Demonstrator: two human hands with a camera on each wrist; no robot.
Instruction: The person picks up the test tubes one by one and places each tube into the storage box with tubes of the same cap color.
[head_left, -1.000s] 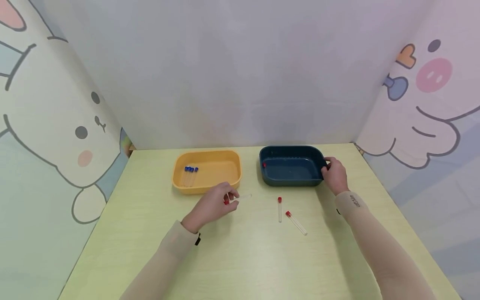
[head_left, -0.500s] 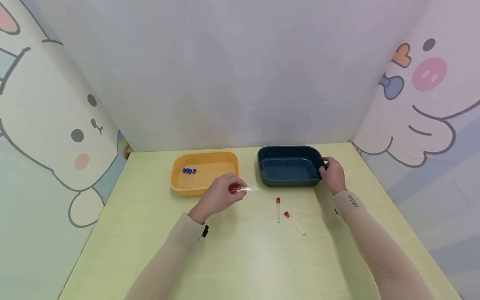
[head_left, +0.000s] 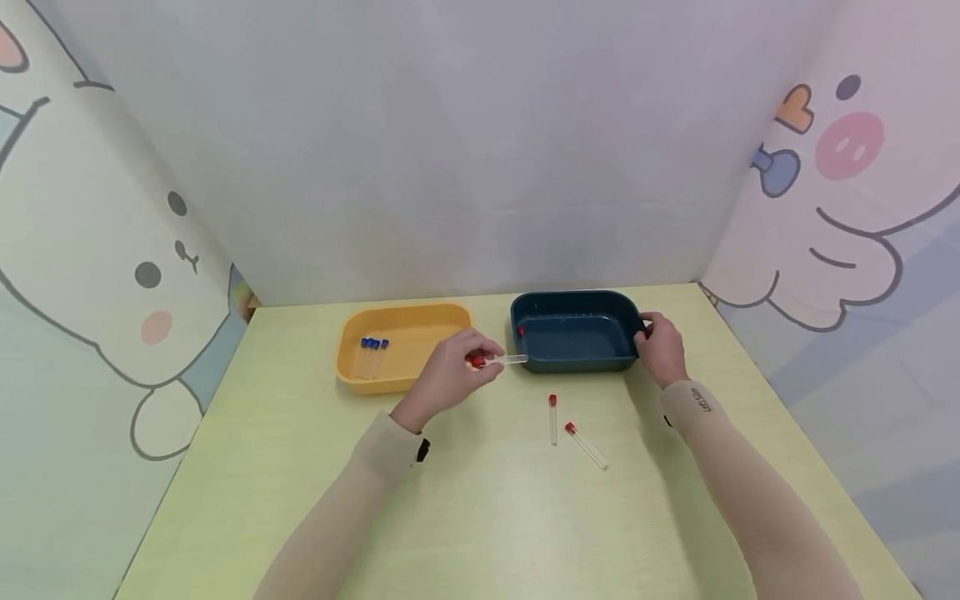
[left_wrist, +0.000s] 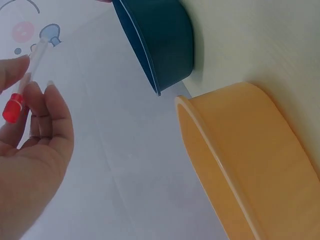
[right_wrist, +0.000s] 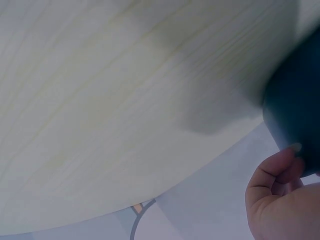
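My left hand (head_left: 448,372) pinches a red-capped clear test tube (head_left: 512,359) between thumb and fingers. The tube points right, its clear end overlapping the near left corner of the dark blue tray (head_left: 581,365) in the head view. In the left wrist view, the red cap (left_wrist: 13,108) sits low between thumb and fingers. At the tray's right end, my right hand (head_left: 663,352) grips the rim, and the right wrist view shows its thumb (right_wrist: 285,159) against the wall. Inside that tray a red cap (head_left: 522,332) lies by the left wall.
A yellow tray (head_left: 435,325) stands at the left, partly behind my left hand, with several blue-capped tubes (head_left: 372,358) in it. On the table in front of the blue tray lie two red-capped tubes, one nearly straight (head_left: 553,421) and one slanted (head_left: 587,447). Cloth walls enclose the table.
My left hand has carried the red-capped tube up and right, from in front of the yellow tray to the blue tray's near left corner. My right hand keeps its grip on the rim.
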